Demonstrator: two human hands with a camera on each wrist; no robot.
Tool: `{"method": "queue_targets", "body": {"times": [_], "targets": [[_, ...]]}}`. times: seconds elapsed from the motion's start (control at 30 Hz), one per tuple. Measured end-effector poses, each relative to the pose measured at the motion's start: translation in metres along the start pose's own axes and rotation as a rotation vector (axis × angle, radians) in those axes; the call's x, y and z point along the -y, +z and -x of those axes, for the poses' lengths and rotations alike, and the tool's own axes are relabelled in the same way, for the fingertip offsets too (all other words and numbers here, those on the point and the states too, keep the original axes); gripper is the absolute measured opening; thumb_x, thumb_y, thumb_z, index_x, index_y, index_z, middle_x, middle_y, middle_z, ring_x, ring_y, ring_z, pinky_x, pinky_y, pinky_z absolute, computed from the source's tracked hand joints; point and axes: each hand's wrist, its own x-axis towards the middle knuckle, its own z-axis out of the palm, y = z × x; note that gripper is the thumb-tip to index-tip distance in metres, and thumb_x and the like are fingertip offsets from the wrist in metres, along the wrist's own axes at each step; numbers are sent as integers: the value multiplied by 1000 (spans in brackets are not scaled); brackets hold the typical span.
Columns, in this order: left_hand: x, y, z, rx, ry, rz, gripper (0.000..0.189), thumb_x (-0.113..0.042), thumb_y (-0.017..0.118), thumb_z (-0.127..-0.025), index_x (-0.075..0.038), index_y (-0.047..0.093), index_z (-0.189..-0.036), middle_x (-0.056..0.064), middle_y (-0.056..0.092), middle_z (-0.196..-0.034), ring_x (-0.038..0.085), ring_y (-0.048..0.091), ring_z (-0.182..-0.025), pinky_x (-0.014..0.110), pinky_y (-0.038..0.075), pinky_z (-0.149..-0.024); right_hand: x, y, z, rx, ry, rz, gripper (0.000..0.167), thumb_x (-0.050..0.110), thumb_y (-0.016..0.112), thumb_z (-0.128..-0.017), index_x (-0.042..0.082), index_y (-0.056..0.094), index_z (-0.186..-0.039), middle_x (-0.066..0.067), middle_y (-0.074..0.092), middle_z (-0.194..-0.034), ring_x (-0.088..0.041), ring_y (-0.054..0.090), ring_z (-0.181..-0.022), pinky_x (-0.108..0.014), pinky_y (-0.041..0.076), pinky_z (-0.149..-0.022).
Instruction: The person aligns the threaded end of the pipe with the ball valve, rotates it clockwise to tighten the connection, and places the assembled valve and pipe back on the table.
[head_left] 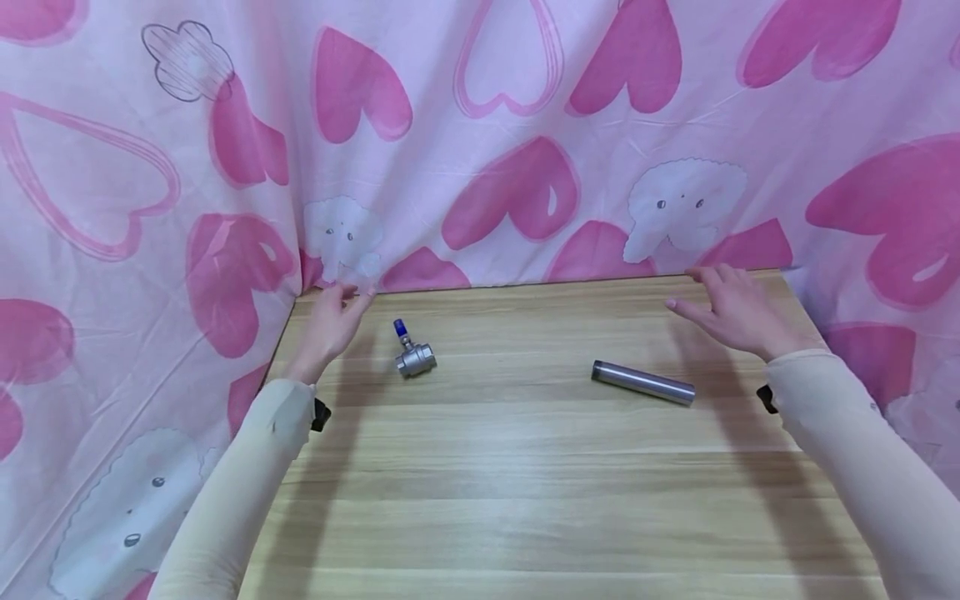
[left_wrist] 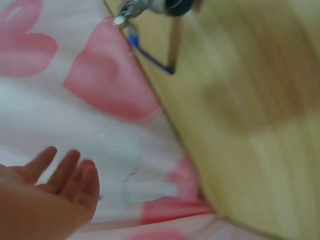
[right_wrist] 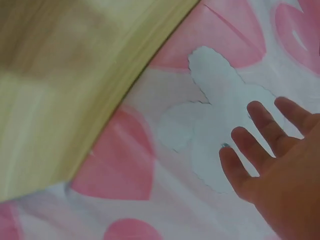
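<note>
My left hand is raised over the back left of the table, fingers loosely spread and holding nothing. To its right lies a steel ball valve with a blue-sleeved lever handle pointing to the back; the left wrist view catches the valve at its top edge. A plain metal pipe rests slantwise on the right half of the table, its darker end to the left. Beyond it, my right hand hovers near the back right corner with relaxed, parted fingers and nothing in them.
The wood-grain table is bordered at the back and both sides by a pink cloth printed with hearts and white animals. A dark strap piece shows at the left wrist, another at the right.
</note>
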Motion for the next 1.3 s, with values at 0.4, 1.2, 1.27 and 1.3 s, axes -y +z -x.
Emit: {"method": "queue_targets", "body": {"times": [0.4,1.2,1.27,1.3], "targets": [[31,46,7,208,-72,51,76,-57,53,-92,-1,39,-143,22,51,-136,36,48,-125,51,40,-105,-12,38,12,161,51,-147,73,56,53,-93,-2,45,-136,-27,45,-136,-46,33,-128,-68,29,-102],[47,101,13,281,-31,108,67,-45,72,-83,1,53,-128,18,61,-116,27,59,-99,34,53,-81,-24,104,35,271,36,-170,76,60,72,-76,5,58,-127,-15,55,-118,-28,45,-104,-45,42,-85],[48,102,12,276,-33,105,65,-45,72,-84,1,54,-126,17,61,-114,26,59,-96,31,53,-76,-23,106,37,282,48,-179,74,57,76,-74,7,58,-126,-14,55,-119,-28,45,-104,-44,42,-85],[49,103,11,273,-34,102,66,-46,72,-84,1,54,-126,17,61,-114,25,59,-96,30,53,-75,-23,107,37,284,52,-180,72,55,77,-74,7,59,-125,-14,55,-118,-28,44,-104,-44,42,-85]]}}
